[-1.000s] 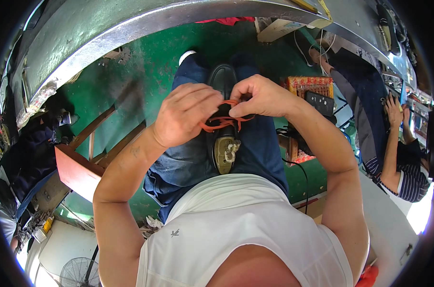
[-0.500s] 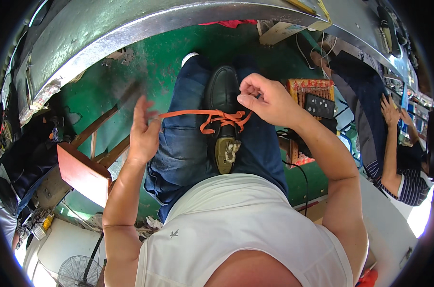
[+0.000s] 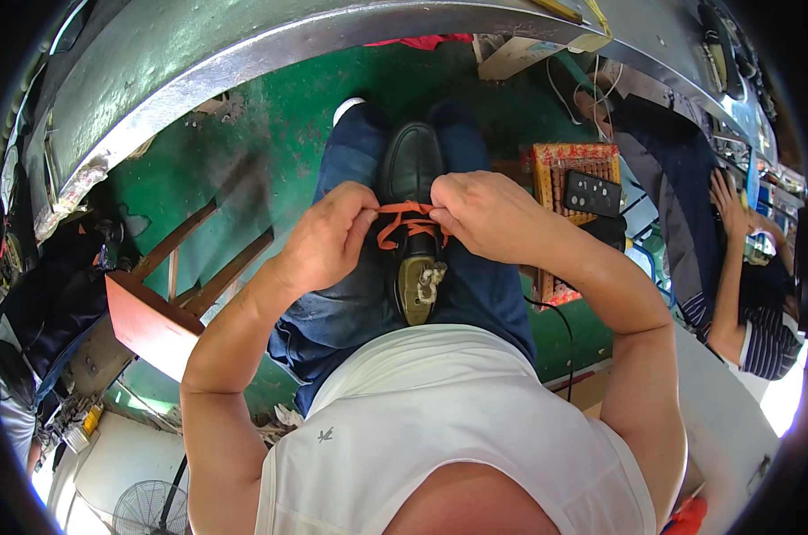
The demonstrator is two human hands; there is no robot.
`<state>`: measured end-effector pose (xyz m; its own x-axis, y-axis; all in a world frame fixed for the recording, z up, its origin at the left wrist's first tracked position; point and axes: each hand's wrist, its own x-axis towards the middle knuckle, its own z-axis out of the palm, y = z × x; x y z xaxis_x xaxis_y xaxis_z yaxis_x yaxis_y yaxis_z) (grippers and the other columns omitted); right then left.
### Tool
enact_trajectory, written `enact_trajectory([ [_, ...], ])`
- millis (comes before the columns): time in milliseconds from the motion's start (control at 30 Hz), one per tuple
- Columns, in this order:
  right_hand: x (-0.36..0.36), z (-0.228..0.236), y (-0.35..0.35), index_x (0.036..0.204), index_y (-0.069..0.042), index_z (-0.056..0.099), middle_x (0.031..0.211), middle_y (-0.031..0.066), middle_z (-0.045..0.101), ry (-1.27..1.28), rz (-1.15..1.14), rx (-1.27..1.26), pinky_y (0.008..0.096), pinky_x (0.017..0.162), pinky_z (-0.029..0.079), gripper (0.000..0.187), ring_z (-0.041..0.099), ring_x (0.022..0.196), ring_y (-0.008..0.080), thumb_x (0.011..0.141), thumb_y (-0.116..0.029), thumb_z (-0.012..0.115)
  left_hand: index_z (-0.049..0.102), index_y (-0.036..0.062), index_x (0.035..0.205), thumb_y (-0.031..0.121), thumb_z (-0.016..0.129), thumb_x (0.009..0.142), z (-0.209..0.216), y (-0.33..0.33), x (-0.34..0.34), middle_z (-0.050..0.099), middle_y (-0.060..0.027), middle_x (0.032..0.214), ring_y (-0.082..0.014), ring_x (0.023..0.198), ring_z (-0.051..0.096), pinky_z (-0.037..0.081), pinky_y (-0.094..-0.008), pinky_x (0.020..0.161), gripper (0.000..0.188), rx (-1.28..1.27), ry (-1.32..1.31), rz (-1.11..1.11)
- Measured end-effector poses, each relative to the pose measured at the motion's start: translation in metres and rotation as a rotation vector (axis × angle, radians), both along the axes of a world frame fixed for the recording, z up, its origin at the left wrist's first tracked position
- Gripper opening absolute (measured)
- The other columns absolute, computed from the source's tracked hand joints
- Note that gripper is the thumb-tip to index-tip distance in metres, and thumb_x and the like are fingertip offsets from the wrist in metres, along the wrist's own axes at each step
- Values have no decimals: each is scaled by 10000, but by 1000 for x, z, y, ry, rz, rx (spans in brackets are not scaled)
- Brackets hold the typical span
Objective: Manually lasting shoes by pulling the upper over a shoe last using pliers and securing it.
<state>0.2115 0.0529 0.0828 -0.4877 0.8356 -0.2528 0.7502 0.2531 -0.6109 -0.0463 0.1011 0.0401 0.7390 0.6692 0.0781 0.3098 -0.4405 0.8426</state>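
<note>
A black leather shoe [image 3: 414, 192] lies on the person's lap, wedged between the two thighs in blue jeans [image 3: 350, 294]. Its long axis runs straight away from the body: the rounded toe points up the picture, toward the green floor [image 3: 279, 125], and the heel end points back at the white sleeveless shirt [image 3: 439, 428]. The upper is smooth and glossy; at the near end a dull, tan-coloured block with a pale lump on it fills the opening, so the inside is hidden. An orange cord [image 3: 406, 223] crosses the shoe at about mid-length, with loops hanging just below the crossing.

The left hand [image 3: 328, 241] sits against the shoe's left side, thumb and forefinger pinched together on one end of the cord. The right hand [image 3: 484, 214] rests on the right side, its fingers curled and closed on the other end. The two hands are near each other with the shoe between them.

Farther out, a red-brown wooden stool [image 3: 150, 321] stands to the left, and a patterned crate [image 3: 555, 169] with a black remote [image 3: 593, 193] on it stands to the right. Another person in a striped top [image 3: 769, 339] sits at the right edge.
</note>
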Motion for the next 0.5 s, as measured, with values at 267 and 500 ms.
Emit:
enact_trajectory([
  [267, 32, -3, 24, 1065, -11, 584, 893, 76, 712, 483, -203, -545, 285, 682, 513, 229, 675, 808, 143, 889, -68, 720, 552, 39, 993, 77, 512, 1024, 19, 10, -5, 493, 28, 767, -52, 689, 430, 396, -242, 606, 63, -714, -77, 138],
  [500, 33, -11, 11, 1162, -81, 548, 917, -2, 603, 1304, -697, -908, 235, 646, 480, 175, 661, 762, 110, 1016, -164, 594, 574, 40, 922, 133, 536, 1014, 16, 17, -8, 479, 55, 718, -42, 667, 412, 372, -249, 566, 137, -708, 84, 14],
])
